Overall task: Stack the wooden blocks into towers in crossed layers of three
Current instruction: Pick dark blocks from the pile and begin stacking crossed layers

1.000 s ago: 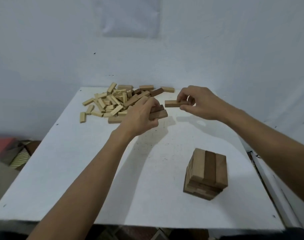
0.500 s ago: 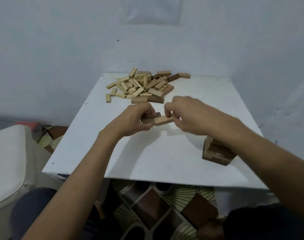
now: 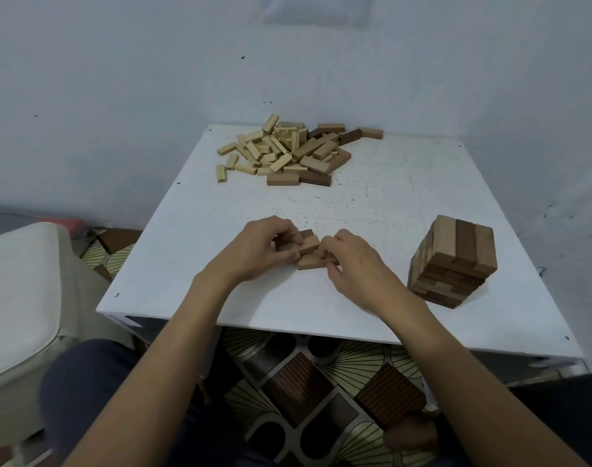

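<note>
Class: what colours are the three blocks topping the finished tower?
Tower top: tan, dark brown, tan. Head view.

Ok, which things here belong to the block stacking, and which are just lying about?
Job: loose block pile; built tower; gathered blocks gripped by left hand and right hand; white table.
Lying about: pale seat at left; patterned floor.
</note>
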Available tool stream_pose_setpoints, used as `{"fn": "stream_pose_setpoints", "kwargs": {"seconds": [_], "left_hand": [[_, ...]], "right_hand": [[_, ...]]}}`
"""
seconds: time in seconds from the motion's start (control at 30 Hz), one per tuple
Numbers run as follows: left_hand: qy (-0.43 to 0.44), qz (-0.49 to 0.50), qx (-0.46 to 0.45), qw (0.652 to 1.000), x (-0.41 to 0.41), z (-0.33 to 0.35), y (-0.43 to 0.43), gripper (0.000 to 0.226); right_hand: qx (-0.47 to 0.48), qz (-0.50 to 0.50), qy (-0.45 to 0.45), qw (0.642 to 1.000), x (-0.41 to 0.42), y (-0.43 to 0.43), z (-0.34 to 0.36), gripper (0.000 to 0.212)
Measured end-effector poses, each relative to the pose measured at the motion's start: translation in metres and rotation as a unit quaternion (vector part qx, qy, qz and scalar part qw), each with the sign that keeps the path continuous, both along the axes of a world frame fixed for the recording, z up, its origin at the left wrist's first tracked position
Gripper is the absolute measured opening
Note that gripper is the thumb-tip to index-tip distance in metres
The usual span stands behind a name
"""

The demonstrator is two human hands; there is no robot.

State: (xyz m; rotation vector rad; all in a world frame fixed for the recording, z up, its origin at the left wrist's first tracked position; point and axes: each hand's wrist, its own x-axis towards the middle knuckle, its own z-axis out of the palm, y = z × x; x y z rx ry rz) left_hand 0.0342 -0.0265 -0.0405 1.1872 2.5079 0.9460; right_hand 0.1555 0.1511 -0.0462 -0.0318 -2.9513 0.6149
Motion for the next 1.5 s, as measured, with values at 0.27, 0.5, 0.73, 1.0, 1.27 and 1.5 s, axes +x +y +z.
{"fn": "stream_pose_setpoints", "kwargs": {"seconds": [0.27,0.5,0.73,1.0,1.27,1.5], "left_hand": [[-0.040,0.028,0.057,0.997,0.007,-0.005,0.001,0.008],[0.031,0.033,0.024,0.999,0.009,-0.011,0.002,0.009],[0.056,0.055,-0.022,0.997,0.017,-0.017,-0.006,0.063],[0.040,0.012,-0.003,0.999,0.018,-0.013,0.001,0.039],[0.036,0.036,-0.012,0.999,0.024,-0.018,-0.006,0.071],[0.088,0.102,-0.214,0.968,0.050,-0.032,0.001,0.105]], "right_hand": [[-0.062,-0.025,0.082,0.994,0.008,0.000,-0.018,0.027],[-0.040,-0.025,0.087,0.995,0.008,-0.006,-0.020,0.030],[-0.041,-0.032,0.084,0.995,0.008,-0.003,-0.021,0.026],[-0.061,-0.029,0.084,0.994,0.008,-0.004,-0.021,0.032],[-0.024,-0.065,0.014,0.997,0.019,-0.007,-0.021,0.067],[0.062,-0.057,-0.095,0.992,0.017,-0.013,-0.022,0.067]]}}
